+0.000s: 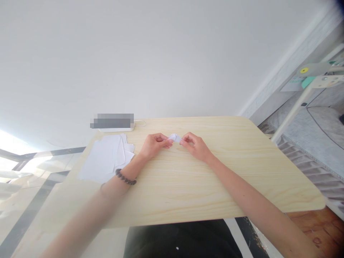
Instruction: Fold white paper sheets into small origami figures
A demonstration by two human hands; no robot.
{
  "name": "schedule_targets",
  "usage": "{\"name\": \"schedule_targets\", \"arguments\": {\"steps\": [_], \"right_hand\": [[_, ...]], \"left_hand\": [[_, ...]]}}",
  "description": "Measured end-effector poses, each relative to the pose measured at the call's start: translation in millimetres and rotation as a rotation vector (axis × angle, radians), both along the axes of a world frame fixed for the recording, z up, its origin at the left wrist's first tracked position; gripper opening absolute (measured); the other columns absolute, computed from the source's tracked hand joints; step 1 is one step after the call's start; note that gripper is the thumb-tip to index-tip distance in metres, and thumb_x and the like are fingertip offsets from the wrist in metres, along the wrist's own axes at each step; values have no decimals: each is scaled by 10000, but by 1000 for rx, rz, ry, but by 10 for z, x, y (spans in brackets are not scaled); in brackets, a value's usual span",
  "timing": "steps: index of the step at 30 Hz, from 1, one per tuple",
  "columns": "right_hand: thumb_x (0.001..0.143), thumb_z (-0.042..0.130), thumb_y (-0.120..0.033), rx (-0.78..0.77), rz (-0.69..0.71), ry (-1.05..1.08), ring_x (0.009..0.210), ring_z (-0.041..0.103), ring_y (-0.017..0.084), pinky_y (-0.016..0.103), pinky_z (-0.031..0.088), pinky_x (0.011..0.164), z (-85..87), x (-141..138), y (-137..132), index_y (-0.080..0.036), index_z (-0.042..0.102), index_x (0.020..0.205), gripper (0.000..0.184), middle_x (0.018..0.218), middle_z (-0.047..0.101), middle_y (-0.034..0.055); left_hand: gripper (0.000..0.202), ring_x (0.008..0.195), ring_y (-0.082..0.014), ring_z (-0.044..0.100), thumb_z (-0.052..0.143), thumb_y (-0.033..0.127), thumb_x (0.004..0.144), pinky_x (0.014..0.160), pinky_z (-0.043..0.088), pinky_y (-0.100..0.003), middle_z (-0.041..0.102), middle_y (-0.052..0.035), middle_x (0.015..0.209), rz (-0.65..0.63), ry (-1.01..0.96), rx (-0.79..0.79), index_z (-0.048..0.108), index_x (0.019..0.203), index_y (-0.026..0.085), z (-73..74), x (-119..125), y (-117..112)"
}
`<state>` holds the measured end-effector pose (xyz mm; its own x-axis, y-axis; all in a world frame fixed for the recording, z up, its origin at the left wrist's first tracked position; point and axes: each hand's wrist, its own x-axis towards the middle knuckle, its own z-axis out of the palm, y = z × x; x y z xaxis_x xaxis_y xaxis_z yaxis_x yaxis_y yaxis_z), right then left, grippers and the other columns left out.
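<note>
A small folded piece of white paper (pixel 175 137) is held between my two hands, just above the middle of the wooden table (pixel 188 193). My left hand (pixel 156 144) pinches its left end between thumb and fingers. At the right end, my right hand (pixel 195 145) grips the paper in the same way. The paper's lower folds are too small to make out. Left of my left hand lies a loose stack of white paper sheets (pixel 103 156), some torn or cut unevenly. A dark bead bracelet (pixel 125 177) circles my left wrist.
A white device with a blurred-out top (pixel 115 129) stands at the table's back left, and a white cable (pixel 141 123) runs from it. A pale wall (pixel 172 64) rises behind the table. To the right is a metal frame post (pixel 292 111) beside a grey-covered bed (pixel 309 132).
</note>
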<state>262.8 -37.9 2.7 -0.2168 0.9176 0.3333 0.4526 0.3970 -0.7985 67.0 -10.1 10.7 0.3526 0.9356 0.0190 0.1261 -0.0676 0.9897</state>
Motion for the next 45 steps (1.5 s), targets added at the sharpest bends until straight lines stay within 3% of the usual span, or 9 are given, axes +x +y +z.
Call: {"name": "schedule_targets", "arguments": {"steps": [11,26,33,36,45], "right_hand": [[797,449,-354,-93,23,0,679,545,126,258,407,656,22,20,-18,-173,518,747,199,712,596,11],[782,470,-354,-2,-40,50,623,488,103,239,409,627,-5,-52,-3,-183,472,696,191,666,513,-11],[758,499,-353,-8,-35,27,622,508,107,243,423,614,-28,-34,-4,-185,476,689,183,675,543,-6],[757,501,-352,-1,4,2,629,513,110,242,427,606,-18,-42,-25,-184,488,692,181,682,554,-1],[751,522,-367,-1,2,-6,621,510,104,242,419,608,-26,-63,-35,-191,487,728,181,696,554,-7]], "left_hand": [[301,683,-161,620,667,415,626,708,483,-315,679,-64,746,-74,5,-14,602,697,129,-5,-21,13],[304,624,-128,613,686,314,635,655,495,-297,628,-11,617,-63,-163,-106,435,679,149,-43,33,35],[354,636,-133,605,651,326,663,680,479,-312,641,-28,696,-152,-40,-26,503,929,144,-25,12,18],[338,740,-159,608,639,351,663,714,471,-311,653,-60,793,-201,48,-10,559,913,138,-6,6,-4],[320,703,-160,605,612,396,689,697,472,-302,659,-80,778,-225,81,1,606,854,122,11,1,-12]]}}
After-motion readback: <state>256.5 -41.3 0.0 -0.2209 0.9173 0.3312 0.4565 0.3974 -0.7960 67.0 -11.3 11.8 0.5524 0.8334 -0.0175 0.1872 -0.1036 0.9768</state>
